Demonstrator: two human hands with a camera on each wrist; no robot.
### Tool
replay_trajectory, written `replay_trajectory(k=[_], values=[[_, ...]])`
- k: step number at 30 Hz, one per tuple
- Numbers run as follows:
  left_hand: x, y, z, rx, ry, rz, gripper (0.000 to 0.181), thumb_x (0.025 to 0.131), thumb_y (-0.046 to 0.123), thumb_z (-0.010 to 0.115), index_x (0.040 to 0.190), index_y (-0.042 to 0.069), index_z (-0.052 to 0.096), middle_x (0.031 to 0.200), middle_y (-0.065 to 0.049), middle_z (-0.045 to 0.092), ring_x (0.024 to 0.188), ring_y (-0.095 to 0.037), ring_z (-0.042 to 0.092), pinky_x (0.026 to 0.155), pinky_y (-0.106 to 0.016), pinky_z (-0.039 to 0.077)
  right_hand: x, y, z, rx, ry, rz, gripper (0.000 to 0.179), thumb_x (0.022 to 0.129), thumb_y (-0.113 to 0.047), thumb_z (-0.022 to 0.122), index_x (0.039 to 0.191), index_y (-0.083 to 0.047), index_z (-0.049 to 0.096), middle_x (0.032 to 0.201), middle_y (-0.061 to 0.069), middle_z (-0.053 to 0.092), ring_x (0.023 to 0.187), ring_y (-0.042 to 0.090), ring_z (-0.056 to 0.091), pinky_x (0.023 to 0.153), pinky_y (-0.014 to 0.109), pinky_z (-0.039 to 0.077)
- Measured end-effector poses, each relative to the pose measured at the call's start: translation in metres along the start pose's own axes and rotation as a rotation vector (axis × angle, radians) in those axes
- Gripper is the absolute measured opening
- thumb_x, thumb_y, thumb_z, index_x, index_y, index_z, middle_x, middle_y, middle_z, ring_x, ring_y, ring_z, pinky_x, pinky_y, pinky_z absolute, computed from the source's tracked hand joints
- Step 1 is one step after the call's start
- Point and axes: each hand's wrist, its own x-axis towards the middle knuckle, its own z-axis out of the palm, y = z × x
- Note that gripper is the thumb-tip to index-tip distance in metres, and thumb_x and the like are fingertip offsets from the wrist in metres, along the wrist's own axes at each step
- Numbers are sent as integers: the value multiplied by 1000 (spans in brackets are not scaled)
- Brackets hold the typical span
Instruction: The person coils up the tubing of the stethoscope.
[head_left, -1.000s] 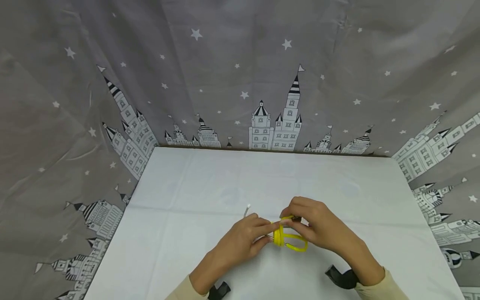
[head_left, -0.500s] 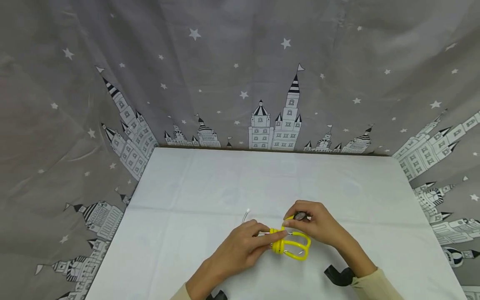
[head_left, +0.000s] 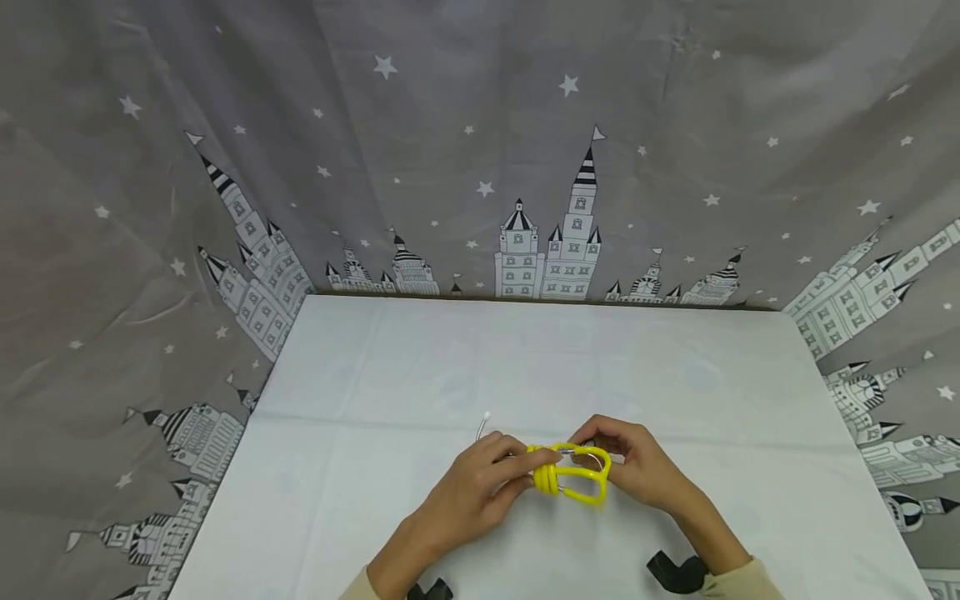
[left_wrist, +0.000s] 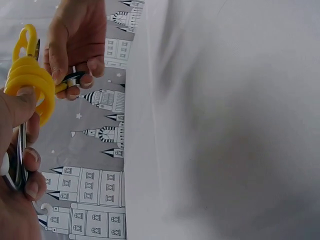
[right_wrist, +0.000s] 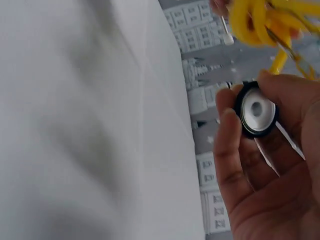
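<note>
A stethoscope with yellow tubing (head_left: 546, 479) is held between both hands over the table. Its tubing is wound in several turns round the metal ear tubes (left_wrist: 21, 150), and a loop sticks out to the right. My left hand (head_left: 472, 492) grips the ear tubes and the wound turns, thumb against the coil in the left wrist view. A white ear tip (head_left: 487, 414) shows beyond that hand. With fingertips and thumb, my right hand (head_left: 637, 462) pinches the round chest piece (right_wrist: 257, 110), black-rimmed with a silvery face. In the head view the yellow loop partly covers these fingers.
The white table (head_left: 405, 358) lies beneath the hands. A grey curtain (head_left: 435, 100) printed with castles and stars hangs behind it and at both sides. Black straps (head_left: 677, 572) are at the wrists.
The right hand has moved slightly down, carrying the chest piece from above the yellow loop to behind it. The coil has shifted a little left in the left hand.
</note>
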Motion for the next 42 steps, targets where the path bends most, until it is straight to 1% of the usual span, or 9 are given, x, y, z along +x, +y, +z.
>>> replay_trajectory(k=[3, 8, 12, 15, 18, 23, 27, 33, 42], values=[[-1, 0, -1, -22, 23, -24, 56, 95, 16, 81, 146, 34, 67, 103, 10, 65, 93, -4, 58, 79, -9, 43, -2, -2, 10, -9, 18, 16, 15, 98, -4, 76, 106, -16, 73, 99, 2, 75, 88, 11, 68, 82, 30, 61], [-3, 0, 2, -35, 37, -36, 53, 97, 17, 79, 146, 34, 67, 101, 11, 65, 90, -3, 55, 78, -8, 40, -8, -1, 24, 13, 64, 50, 11, 97, -5, 77, 100, -12, 69, 89, 2, 69, 78, 8, 61, 70, 29, 57], [-4, 1, 4, -17, 64, -53, 52, 99, 17, 77, 147, 32, 67, 101, 11, 66, 88, -3, 53, 76, -8, 39, -15, -4, 39, 38, 119, 76, 15, 98, -4, 76, 109, -11, 70, 100, 8, 74, 87, 3, 68, 76, 27, 61], [-3, 1, 7, 1, 94, -83, 52, 99, 17, 76, 148, 32, 66, 101, 10, 66, 86, -4, 50, 75, -9, 39, -18, -10, 51, 111, 183, 98, 21, 97, 2, 75, 117, -2, 69, 108, 16, 75, 93, 6, 75, 80, 29, 66], [-2, 2, 10, 11, 123, -115, 52, 99, 17, 76, 149, 31, 66, 100, 9, 66, 85, -4, 50, 73, -10, 39, -18, -16, 62, 192, 250, 137, 15, 97, 7, 70, 112, 6, 67, 101, 17, 75, 83, 13, 76, 72, 29, 65], [0, 2, 15, 6, 152, -166, 54, 98, 15, 77, 149, 30, 66, 100, 8, 68, 84, -5, 50, 72, -13, 41, -14, -28, 73, 237, 358, 249, 4, 97, 7, 67, 97, 8, 63, 81, 9, 73, 66, 18, 68, 57, 27, 57], [2, 2, 18, -6, 153, -204, 54, 99, 15, 77, 149, 29, 66, 101, 7, 70, 84, -5, 52, 71, -14, 42, -14, -37, 78, 251, 426, 338, 8, 96, 5, 69, 104, 6, 68, 79, 13, 75, 64, 16, 69, 55, 26, 58], [2, 4, 19, -16, 140, -225, 54, 99, 16, 77, 150, 29, 65, 101, 6, 71, 84, -5, 53, 71, -16, 43, -17, -44, 88, 285, 508, 460, 17, 96, 5, 70, 113, 3, 71, 81, 11, 77, 65, 12, 71, 58, 27, 61], [1, 6, 19, -23, 123, -266, 56, 96, 16, 79, 149, 30, 66, 101, 7, 73, 85, -4, 54, 71, -15, 44, -20, -52, 100, 300, 602, 522, 14, 93, 8, 69, 107, 9, 70, 79, 10, 76, 65, 15, 71, 58, 28, 61]])
